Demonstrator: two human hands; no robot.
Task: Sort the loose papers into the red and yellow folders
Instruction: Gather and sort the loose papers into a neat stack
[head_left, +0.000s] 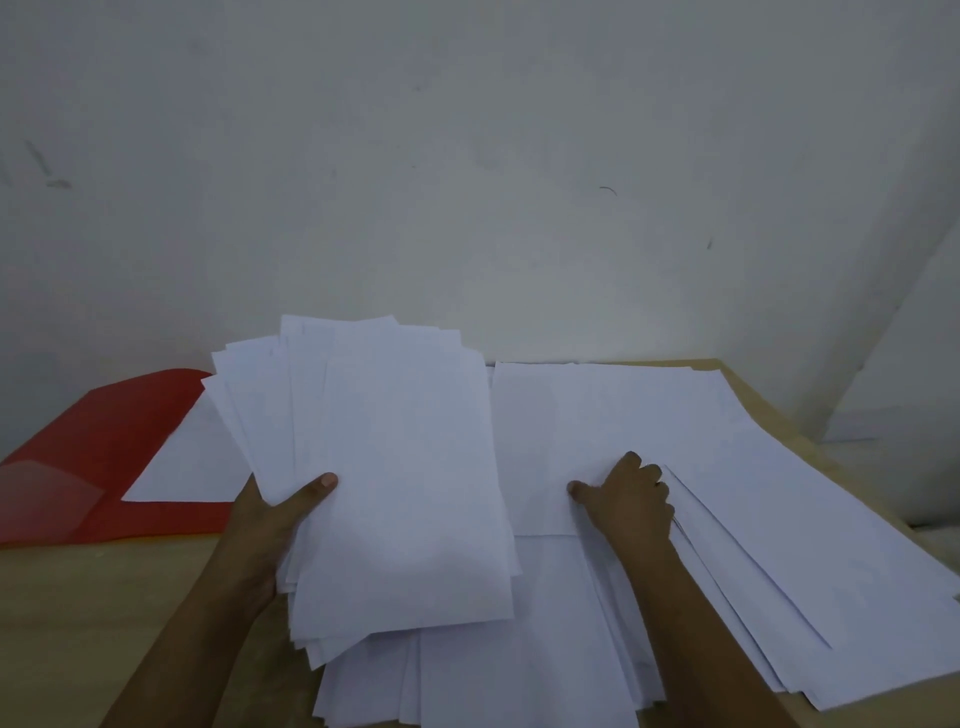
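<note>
Your left hand (275, 512) grips a thick, uneven stack of white sheets (384, 467), thumb curled over its front face and the fingers hidden behind it. The stack is raised and tilted up off the worktop (93, 587), its lower edge overlapping the loose papers (727, 493) that lie spread flat over the worktop.

Take those spread papers as your landmark. Your right hand (631, 499) rests on them near their middle, fingers curled and pressing down, the thumb stretched out to the left along the surface; you cannot tell from here whether the fingertips pinch a sheet edge or only press on it. The held stack stands at the left edge of the spread papers. Further left of them, the red folder (98, 441) lies open on the worktop, with a single white sheet (182, 462) lying on its inner face and a clear pocket (47, 493) at its left corner. A thin yellow strip shows under the red folder's near edge. Behind the spread papers rises a pale wall (467, 156).
</note>
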